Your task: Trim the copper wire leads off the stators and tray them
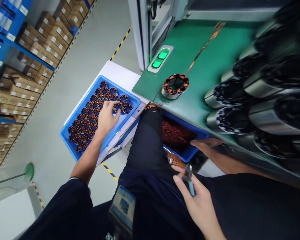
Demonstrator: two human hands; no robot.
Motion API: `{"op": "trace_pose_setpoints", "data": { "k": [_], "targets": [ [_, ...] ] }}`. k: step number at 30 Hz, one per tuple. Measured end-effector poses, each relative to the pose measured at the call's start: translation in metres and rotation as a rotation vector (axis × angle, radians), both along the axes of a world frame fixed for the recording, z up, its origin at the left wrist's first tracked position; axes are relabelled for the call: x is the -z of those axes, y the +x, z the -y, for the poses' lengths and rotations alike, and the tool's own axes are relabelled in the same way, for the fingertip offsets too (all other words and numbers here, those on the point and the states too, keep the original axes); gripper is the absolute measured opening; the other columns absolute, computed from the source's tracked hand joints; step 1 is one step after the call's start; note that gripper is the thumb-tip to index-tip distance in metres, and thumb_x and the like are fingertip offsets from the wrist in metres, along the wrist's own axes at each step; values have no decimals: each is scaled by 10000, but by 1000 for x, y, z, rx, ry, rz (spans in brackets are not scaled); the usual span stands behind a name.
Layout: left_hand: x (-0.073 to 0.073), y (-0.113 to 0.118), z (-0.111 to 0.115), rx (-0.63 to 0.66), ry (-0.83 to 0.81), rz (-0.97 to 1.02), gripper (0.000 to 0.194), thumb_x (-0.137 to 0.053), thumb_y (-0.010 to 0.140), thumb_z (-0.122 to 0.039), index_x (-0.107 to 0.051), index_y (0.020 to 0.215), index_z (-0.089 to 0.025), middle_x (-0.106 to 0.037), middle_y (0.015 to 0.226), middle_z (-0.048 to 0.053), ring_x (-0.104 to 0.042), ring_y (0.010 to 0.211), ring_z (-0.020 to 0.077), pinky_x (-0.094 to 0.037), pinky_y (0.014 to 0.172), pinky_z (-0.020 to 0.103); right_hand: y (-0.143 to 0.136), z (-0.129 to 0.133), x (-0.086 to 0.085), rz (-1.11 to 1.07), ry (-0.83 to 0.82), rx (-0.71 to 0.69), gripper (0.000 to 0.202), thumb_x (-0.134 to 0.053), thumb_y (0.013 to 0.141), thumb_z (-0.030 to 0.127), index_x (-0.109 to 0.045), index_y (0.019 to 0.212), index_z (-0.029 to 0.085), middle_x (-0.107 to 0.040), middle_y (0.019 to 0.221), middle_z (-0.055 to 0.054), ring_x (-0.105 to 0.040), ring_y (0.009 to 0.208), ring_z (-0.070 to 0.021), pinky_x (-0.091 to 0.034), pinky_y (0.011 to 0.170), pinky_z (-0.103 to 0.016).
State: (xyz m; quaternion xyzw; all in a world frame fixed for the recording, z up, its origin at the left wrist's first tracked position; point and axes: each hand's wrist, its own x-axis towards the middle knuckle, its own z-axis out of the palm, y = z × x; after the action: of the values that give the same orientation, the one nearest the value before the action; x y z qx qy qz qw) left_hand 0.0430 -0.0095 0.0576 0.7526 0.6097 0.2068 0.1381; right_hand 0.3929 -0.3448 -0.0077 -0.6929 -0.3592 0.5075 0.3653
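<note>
Pick-up step: your left hand (107, 117), fingers spread, rests on the small copper-wound stators (90, 116) in the blue plastic tray (133, 96). Right hand (197, 200) grips the blue-handled cutters (189, 178). Next, prob. pinch one stator & lift it clear.

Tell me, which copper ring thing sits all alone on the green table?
The wound stator beside the lit green buttons; the others lie packed in the blue tray under the left hand.

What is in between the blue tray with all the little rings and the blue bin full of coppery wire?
In the head view, the person's dark-trousered leg lies between the blue tray and the bin of wire scraps, with loose copper strands at its top.
</note>
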Motion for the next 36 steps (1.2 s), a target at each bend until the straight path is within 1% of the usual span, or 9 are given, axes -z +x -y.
{"op": "trace_pose_setpoints", "data": {
  "k": [3, 5, 10, 15, 20, 24, 27, 32, 36],
  "targets": [
    [-45, 57, 13, 240, 259, 230, 500, -909, 1224, -475, -788, 1656, -255, -803, 1475, 83, -809, 1217, 226, -673, 900, 324, -7, -11, -8, -49, -18, -29, 682, -851, 1169, 789, -971, 1424, 168, -843, 1100, -93, -825, 936, -220, -711, 967, -262],
    [-61, 106, 11, 376, 361, 215, 721, -892, 1236, -745, -730, 1738, -253, -795, 1476, 106, -784, 1286, 286, -706, 1110, 436, -11, -17, -16, -81, -3, -69, 668, -826, 1202, 763, -960, 1443, 155, -826, 1090, -93, -828, 959, -226, -707, 960, -270],
    [-43, 197, -25, 331, 279, 49, 868, -937, 1164, -870, -730, 1606, -153, -757, 1544, 191, -714, 1506, 459, -657, 1319, 687, -12, -17, -37, -89, 74, -128, 636, -783, 1245, 724, -953, 1457, 149, -777, 1000, -58, -803, 878, -209, -705, 971, -304],
    [-64, 184, 18, 434, 320, 208, 526, -1089, 1101, -412, -788, 1464, -180, -825, 1370, 98, -810, 1272, 307, -705, 1142, 477, 12, 1, -39, -37, 94, -34, 585, -760, 1256, 711, -1028, 1343, 199, -860, 1000, -97, -835, 855, -220, -718, 888, -297],
    [-103, 159, 108, 709, 119, 404, 594, -1044, 1174, -409, -750, 1671, -269, -848, 1488, 74, -827, 1312, 236, -741, 1148, 385, 26, -11, -80, 80, 315, 230, 262, -867, 1223, 429, -1026, 1174, 227, -782, 824, -52, -737, 679, -183, -659, 716, -292],
    [-92, 168, 144, 791, 36, 385, 482, -985, 1223, -419, -787, 1635, -268, -830, 1492, 110, -827, 1418, 227, -759, 1112, 318, 28, -58, -134, 130, 582, 357, 301, -1059, 1107, 378, -1001, 1391, 298, -825, 903, -18, -731, 712, -191, -699, 747, -343],
    [-80, 177, 157, 788, 15, 401, 407, -935, 1257, -403, -779, 1603, -260, -826, 1513, 122, -816, 1498, 224, -758, 1098, 280, 31, -82, -151, 195, 661, 310, 131, -1025, 1136, 396, -968, 1111, 281, -878, 1012, -63, -825, 861, -244, -746, 829, -393],
    [-70, 182, 170, 698, -165, 695, 524, -949, 1155, -133, -679, 1574, -295, -699, 1727, 164, -773, 1547, 297, -777, 1160, 403, 33, -73, -129, 37, 556, 312, 317, -884, 1240, 492, -928, 1039, 252, -786, 897, -51, -744, 803, -221, -686, 805, -369],
    [-57, 185, 181, 658, -461, 843, 295, -787, 1311, -428, -557, 1462, -322, -594, 1723, 158, -755, 1382, 275, -758, 987, 369, 26, -64, -115, -102, 501, 285, 393, -908, 1228, 578, -913, 1033, 237, -781, 903, -56, -742, 830, -214, -689, 799, -343]
  ]
}}
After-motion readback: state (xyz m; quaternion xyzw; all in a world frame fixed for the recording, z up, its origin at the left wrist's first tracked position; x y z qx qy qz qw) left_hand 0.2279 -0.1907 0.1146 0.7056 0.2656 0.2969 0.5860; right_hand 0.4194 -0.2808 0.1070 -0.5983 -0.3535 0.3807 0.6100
